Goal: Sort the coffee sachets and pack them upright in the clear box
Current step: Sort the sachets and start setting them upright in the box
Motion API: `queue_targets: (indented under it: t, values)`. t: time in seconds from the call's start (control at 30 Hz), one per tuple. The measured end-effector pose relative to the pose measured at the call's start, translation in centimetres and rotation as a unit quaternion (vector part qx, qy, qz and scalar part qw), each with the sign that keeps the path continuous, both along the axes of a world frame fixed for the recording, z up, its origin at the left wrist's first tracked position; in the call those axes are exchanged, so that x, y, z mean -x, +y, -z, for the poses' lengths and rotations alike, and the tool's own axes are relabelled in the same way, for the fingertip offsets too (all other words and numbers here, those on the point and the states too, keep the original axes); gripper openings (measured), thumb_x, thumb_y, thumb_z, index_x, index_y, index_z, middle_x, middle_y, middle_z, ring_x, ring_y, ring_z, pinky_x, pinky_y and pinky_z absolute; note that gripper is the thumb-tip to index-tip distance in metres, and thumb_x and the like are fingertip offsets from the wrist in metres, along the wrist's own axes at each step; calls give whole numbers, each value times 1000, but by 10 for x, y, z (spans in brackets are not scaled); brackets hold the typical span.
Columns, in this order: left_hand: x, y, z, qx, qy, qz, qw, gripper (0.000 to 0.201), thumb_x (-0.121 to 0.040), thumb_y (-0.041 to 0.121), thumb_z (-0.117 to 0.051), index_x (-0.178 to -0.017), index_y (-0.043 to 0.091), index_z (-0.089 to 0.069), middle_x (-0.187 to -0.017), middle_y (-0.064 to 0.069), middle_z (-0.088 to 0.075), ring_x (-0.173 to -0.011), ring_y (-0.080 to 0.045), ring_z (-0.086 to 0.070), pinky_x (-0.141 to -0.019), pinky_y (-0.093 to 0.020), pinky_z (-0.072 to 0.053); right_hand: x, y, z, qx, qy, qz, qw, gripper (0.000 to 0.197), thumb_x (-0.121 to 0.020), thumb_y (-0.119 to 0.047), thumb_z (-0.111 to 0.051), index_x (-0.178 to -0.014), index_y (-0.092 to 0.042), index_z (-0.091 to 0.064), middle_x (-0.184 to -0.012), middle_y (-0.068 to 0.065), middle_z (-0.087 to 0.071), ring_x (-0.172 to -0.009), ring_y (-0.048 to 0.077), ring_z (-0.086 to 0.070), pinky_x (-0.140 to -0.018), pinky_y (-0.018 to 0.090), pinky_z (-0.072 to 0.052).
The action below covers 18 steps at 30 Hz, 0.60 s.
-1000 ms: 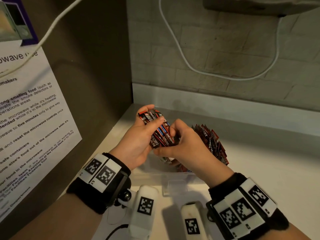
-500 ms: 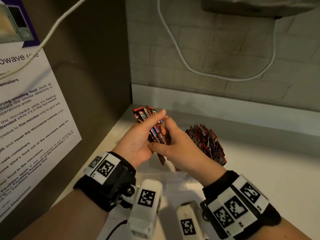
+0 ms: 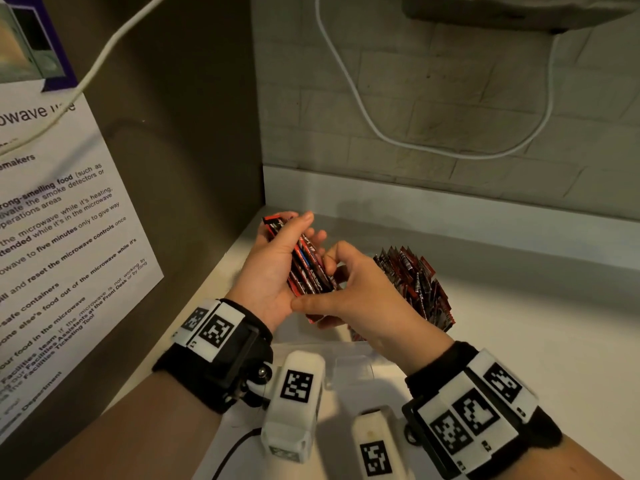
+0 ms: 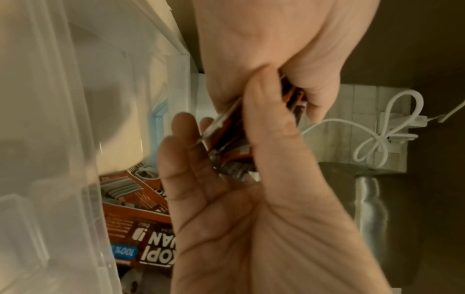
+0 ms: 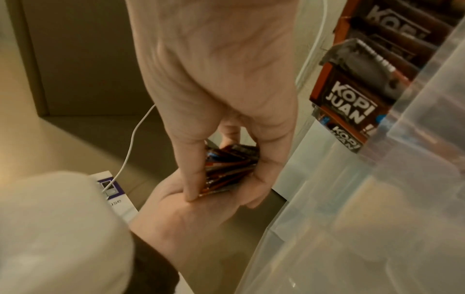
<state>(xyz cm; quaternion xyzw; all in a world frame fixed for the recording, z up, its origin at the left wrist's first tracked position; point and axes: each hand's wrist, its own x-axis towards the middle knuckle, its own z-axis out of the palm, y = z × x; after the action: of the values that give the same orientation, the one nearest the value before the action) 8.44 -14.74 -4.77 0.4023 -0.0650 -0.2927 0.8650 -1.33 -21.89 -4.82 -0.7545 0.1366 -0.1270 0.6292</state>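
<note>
My left hand (image 3: 273, 268) grasps a fanned stack of slim red-and-black foil coffee sachets (image 3: 308, 268), thumb on top and fingers curled beneath. My right hand (image 3: 360, 296) pinches the stack's lower end between thumb and fingers, squaring it. Both hands are above the near-left part of the clear plastic box (image 3: 356, 362), which stands on the pale counter (image 3: 519, 341) close to its back-left corner.

I think the main risk is the stack splaying: the foil looks slick and the sachets already sit unevenly, so loosening either hand could let a few slide out and drop flat into the box, or onto the counter. A second risk is knocking the packed red-and-black sachets (image 3: 412, 282) that stand upright along the box's right side; they lean a little, and pushing the new bundle in carelessly could tip them. Some sachets also lie flat in the box bottom (image 4: 135, 201), which could stop new ones from standing straight.

The counter ends at a grey tiled wall (image 3: 433, 98) with a white cable (image 3: 367, 109) looping across it. A brown side panel on the left carries a printed microwave notice (image 3: 62, 237).
</note>
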Motion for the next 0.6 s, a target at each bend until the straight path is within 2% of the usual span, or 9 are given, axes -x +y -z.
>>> queue_targets:
  t: [0.1,0.2,0.27,0.33,0.4,0.47,0.5,0.53,0.6]
  values:
    - [-1,-2,1,4,-37,-38,999,38,-85,15,-69,-114,33,-54,-78,-3,-60,-66,-15,-67,-61,-30,-57,-4,-2,-2,23,-7,13,1000,45,-70,-1,-81,-78,-15,-39,-89,11,-66,-67,24,-67,-63,48,-59]
    - [-1,-4,1,-5,-58,-48,997,21,-84,15,-71,-101,22,-60,-81,-3,-63,-68,-17,-68,-63,-32,-59,-6,-4,-5,46,0,9,999,47,-66,-1,-82,-78,-16,-39,-90,12,-66,-73,29,-69,-66,49,-59]
    - [-3,-7,1,-13,-49,-55,997,17,-81,15,-74,-91,15,-60,-77,-3,-66,-72,-17,-69,-64,-35,-58,-4,-4,-7,80,7,-7,997,50,-60,-1,-85,-76,-18,-40,-86,7,-65,-74,22,-68,-63,37,-59]
    - [-5,-9,1,-13,-37,-57,998,21,-78,15,-76,-90,11,-59,-75,-4,-67,-73,-19,-69,-68,-37,-57,-4,-4,-9,104,16,-11,994,52,-58,2,-84,-74,-21,-41,-79,1,-63,-66,11,-63,-58,24,-53]
    - [-7,-10,2,-17,-36,-53,998,24,-76,13,-77,-92,11,-59,-77,-5,-68,-73,-20,-69,-71,-39,-57,-6,-8,-7,105,13,18,994,49,-58,5,-81,-75,-17,-41,-79,3,-63,-66,16,-62,-59,29,-52]
    - [-7,-12,5,-31,-44,-42,998,26,-77,10,-76,-94,14,-58,-78,-5,-67,-67,-20,-68,-66,-35,-58,-8,-12,-3,89,1,49,995,48,-56,4,-80,-76,-17,-41,-89,9,-67,-80,28,-66,-73,44,-55]
    - [-7,-12,7,-38,-45,-39,998,26,-77,9,-76,-95,15,-57,-78,-6,-67,-64,-20,-68,-63,-34,-57,-9,-12,-2,77,0,53,996,47,-56,2,-80,-75,-18,-42,-97,11,-67,-89,31,-66,-80,46,-55]
    - [-7,-12,8,-41,-41,-38,998,26,-78,8,-76,-94,16,-57,-78,-7,-67,-64,-20,-68,-62,-34,-57,-10,-12,-1,61,2,48,997,48,-56,2,-82,-75,-18,-42,-103,11,-67,-95,30,-66,-83,45,-55]
    - [-6,-13,9,-41,-29,-42,998,25,-78,5,-75,-92,15,-58,-80,-9,-68,-71,-23,-70,-61,-36,-57,-9,-10,-2,36,16,21,999,50,-58,5,-83,-76,-17,-41,-102,10,-66,-94,25,-67,-79,38,-58]
